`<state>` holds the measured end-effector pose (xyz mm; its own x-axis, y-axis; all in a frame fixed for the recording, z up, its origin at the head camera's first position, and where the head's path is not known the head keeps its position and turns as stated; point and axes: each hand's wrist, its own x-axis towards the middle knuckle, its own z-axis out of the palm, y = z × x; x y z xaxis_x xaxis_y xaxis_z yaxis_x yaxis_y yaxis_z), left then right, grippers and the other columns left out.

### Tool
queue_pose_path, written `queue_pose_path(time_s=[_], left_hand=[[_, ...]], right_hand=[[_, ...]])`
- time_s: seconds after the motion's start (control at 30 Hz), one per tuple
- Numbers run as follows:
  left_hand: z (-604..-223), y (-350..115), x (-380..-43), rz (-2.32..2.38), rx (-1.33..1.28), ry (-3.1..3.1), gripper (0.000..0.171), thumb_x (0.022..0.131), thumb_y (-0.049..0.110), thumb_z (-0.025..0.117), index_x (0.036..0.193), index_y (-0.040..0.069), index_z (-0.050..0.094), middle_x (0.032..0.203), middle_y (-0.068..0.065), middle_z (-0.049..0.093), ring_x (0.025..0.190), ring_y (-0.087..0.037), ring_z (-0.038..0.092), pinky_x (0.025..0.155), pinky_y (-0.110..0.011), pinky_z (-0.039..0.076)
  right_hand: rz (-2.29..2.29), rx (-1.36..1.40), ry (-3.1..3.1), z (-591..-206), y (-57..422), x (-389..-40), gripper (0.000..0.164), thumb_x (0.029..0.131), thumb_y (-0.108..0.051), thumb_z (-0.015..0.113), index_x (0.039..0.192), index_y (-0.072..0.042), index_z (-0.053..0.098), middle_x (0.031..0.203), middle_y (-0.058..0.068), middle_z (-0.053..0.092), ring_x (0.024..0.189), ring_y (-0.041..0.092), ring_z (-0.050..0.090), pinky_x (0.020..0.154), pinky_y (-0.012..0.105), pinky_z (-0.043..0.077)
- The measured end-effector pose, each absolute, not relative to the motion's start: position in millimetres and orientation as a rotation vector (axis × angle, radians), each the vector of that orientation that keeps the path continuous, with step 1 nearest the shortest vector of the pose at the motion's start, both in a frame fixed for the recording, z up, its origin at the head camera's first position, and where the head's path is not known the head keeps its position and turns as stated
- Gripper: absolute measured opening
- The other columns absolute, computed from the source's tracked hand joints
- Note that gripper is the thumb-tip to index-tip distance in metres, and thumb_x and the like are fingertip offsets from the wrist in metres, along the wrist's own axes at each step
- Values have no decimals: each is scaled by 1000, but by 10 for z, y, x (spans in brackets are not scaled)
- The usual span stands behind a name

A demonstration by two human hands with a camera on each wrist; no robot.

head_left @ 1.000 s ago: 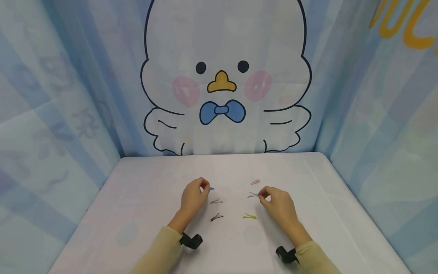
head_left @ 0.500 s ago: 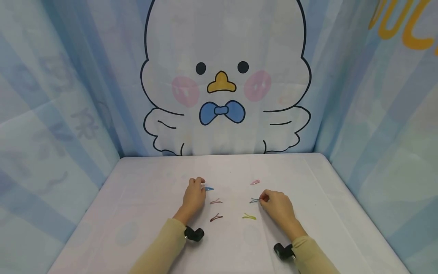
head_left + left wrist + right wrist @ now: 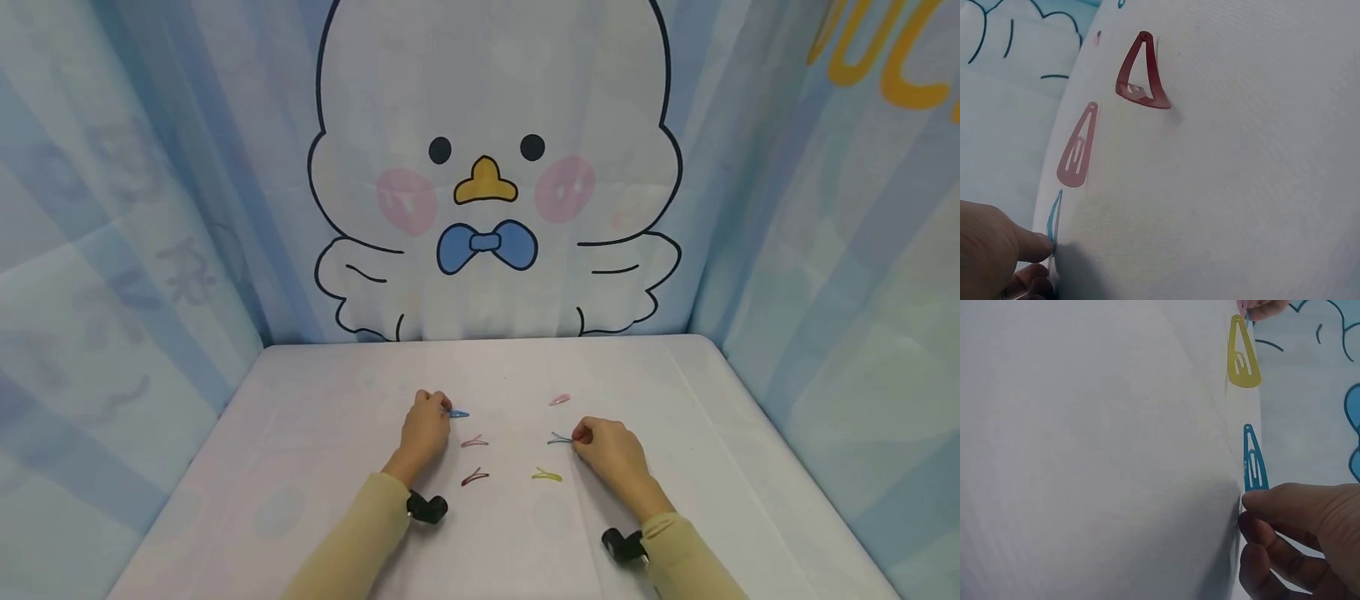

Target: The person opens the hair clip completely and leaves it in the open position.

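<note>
My left hand (image 3: 425, 435) pinches one end of a blue snap hair clip (image 3: 460, 414) at the left of the table. In the left wrist view this clip (image 3: 1054, 215) shows edge-on, with the thumb against it. My right hand (image 3: 613, 458) holds the wide end of another blue hair clip (image 3: 558, 438) between thumb and forefinger; its narrow end points inward. The right wrist view shows that clip (image 3: 1254, 462) flat-on. Nearest the left hand lies a dusty-pink clip (image 3: 474, 442), and nearer me a dark red one (image 3: 475, 477).
On the right side, a yellow-green clip (image 3: 547, 475) lies in front of the right hand's clip, and a light pink clip (image 3: 559, 400) lies farther back. A pale cloth covers the table (image 3: 300, 392). Printed curtains (image 3: 817, 275) stand around its back and sides.
The right hand has brought its clip down and slightly toward me. The left hand has drawn back a little to the left, so more of its blue clip shows. Other clips stay put.
</note>
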<state>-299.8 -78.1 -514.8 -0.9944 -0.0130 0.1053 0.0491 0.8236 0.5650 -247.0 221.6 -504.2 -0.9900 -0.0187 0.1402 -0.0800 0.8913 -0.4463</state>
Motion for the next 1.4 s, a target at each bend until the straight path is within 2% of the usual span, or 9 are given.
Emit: queue_pose_path(time_s=[0.23,0.57,0.73,0.83,0.97,1.23,1.4], left_hand=[[-5195,-766,-3012,-850,-23,-2892,6,97,5,66,102,8,66,111,-13,56,85,-24,60,76,-40,53],[-5192,-779,-2990,-849,-77,-2884,6,95,3,68,99,7,66,101,-10,57,82,-22,57,75,-39,51],[-5149,-800,-2972,-928,-101,-2906,7,96,3,67,98,10,67,95,-6,65,83,-20,58,78,-39,52],[-5108,-806,-2961,-966,-128,-2909,7,97,5,67,99,12,68,96,-4,70,84,-19,60,81,-40,53],[-5031,-794,-2919,-979,-172,-2879,7,98,8,69,99,15,70,100,-3,72,86,-18,61,82,-39,53],[-4762,-728,-2727,-1027,-354,-2739,5,97,11,72,99,16,72,99,1,72,76,-13,56,71,-31,50],[-4543,-660,-2518,-1124,-495,-2639,6,97,12,72,100,17,73,96,4,70,73,-10,52,65,-25,47]], right_hand=[[685,72,-2941,-5056,2279,-2454,8,85,-7,74,90,-13,74,81,-1,71,72,16,61,66,37,49],[681,83,-2947,-5018,2262,-2430,8,88,-10,75,96,-10,74,85,3,70,77,19,62,73,42,52],[654,83,-2946,-4996,2209,-2425,14,92,-13,72,104,-8,75,95,9,71,87,28,64,82,49,53],[635,89,-2933,-4972,2175,-2419,13,94,-12,69,105,-8,75,98,10,72,89,29,65,83,50,53],[599,129,-2916,-4909,2126,-2408,11,97,-12,69,106,-9,75,98,9,72,87,28,66,80,48,54],[646,215,-2868,-4659,1965,-2324,15,99,-12,64,110,-8,73,96,7,72,80,19,63,76,42,54],[640,321,-2790,-4465,1839,-2214,13,98,-12,67,110,-10,73,96,4,74,78,16,63,72,37,52]])
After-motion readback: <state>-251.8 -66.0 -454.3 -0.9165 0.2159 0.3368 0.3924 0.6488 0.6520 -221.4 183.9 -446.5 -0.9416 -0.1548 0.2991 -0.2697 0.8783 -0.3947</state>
